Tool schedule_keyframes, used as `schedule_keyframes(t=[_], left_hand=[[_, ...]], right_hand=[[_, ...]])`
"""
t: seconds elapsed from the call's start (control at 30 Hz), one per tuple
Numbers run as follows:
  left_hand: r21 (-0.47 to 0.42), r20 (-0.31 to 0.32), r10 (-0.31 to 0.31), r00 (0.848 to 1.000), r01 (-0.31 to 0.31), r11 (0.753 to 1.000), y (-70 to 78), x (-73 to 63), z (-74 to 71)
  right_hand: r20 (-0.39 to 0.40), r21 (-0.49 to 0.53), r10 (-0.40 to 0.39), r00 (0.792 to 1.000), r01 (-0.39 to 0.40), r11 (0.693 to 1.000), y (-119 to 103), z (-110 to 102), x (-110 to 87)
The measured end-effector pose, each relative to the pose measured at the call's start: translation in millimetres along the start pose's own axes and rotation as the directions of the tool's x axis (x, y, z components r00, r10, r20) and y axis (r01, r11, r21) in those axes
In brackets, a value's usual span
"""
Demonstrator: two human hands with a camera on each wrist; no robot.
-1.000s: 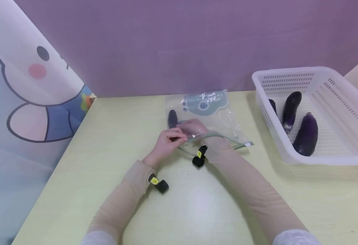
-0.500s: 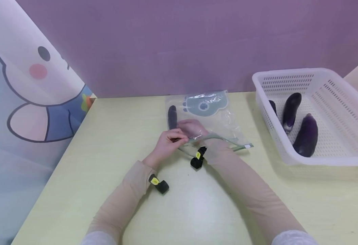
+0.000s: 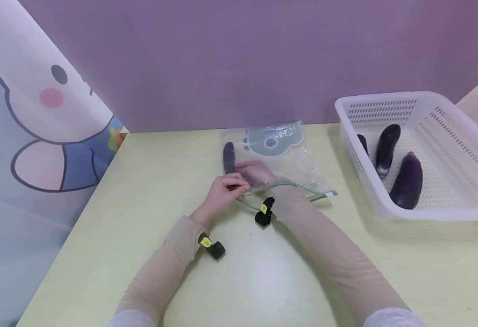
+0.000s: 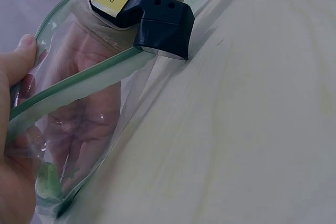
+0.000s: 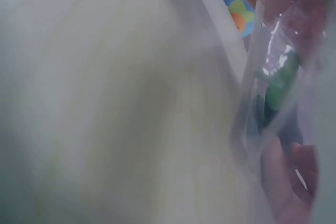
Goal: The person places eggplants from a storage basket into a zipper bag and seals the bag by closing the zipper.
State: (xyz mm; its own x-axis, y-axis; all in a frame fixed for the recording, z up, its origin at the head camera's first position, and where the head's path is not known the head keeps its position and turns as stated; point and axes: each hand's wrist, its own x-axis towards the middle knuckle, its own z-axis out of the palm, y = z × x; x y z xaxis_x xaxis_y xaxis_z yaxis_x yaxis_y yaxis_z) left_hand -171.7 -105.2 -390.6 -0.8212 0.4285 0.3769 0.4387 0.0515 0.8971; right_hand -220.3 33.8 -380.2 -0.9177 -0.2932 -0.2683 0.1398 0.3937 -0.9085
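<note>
A clear zip bag [image 3: 281, 165] with a green seal lies toward the back of the table. My left hand [image 3: 221, 190] pinches its mouth at the left, thumb against fingers; the left wrist view shows the plastic under the thumb. Inside the bag lies a dark eggplant [image 3: 228, 156], along the left side. My right hand [image 3: 257, 171] reaches through the mouth into the bag, its palm and fairly straight fingers visible through the plastic in the left wrist view. Its fingertips [image 5: 278, 163] are right by the eggplant's green cap [image 5: 282, 85].
A white slotted basket [image 3: 460, 213] stands on the right with an eggplant [image 3: 387, 147], a rounder eggplant [image 3: 407, 181] and part of another. A purple backdrop [image 3: 222, 68] rises behind the table, and a cartoon cloth [image 3: 51, 150] hangs on the left.
Over the first half second the eggplant slid a little deeper into the bag, toward its far end. Since then it and both hands have stayed nearly in place.
</note>
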Motion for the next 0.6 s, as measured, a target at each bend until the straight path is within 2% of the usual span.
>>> schedule_keyframes(t=[0.17,0.3,0.4,0.47,0.6], left_hand=[[-0.002,-0.013,0.005,1.000,-0.005,1.000,-1.5,0.4,-0.1],[0.017,-0.029,-0.004,1.000,0.004,1.000,-3.9,0.5,-0.3],[0.049,-0.045,-0.024,0.999,0.026,0.998,-5.3,1.2,-0.4],[0.071,-0.047,-0.034,0.998,0.037,0.997,-5.1,2.0,-0.4],[0.085,-0.045,-0.053,0.998,0.057,0.995,-3.5,3.8,-0.4]], right_hand=[[0.010,-0.083,-0.034,0.999,0.034,0.996,0,-1,0.5],[0.051,-0.206,-0.086,0.995,0.094,0.974,0,-5,-0.4],[0.078,-0.236,-0.086,0.993,0.102,0.966,0,-9,-3.7],[0.078,-0.246,-0.067,0.995,0.084,0.966,0,-12,-6.5],[0.037,-0.107,-0.005,0.999,0.009,0.994,-1,-15,-14.0]])
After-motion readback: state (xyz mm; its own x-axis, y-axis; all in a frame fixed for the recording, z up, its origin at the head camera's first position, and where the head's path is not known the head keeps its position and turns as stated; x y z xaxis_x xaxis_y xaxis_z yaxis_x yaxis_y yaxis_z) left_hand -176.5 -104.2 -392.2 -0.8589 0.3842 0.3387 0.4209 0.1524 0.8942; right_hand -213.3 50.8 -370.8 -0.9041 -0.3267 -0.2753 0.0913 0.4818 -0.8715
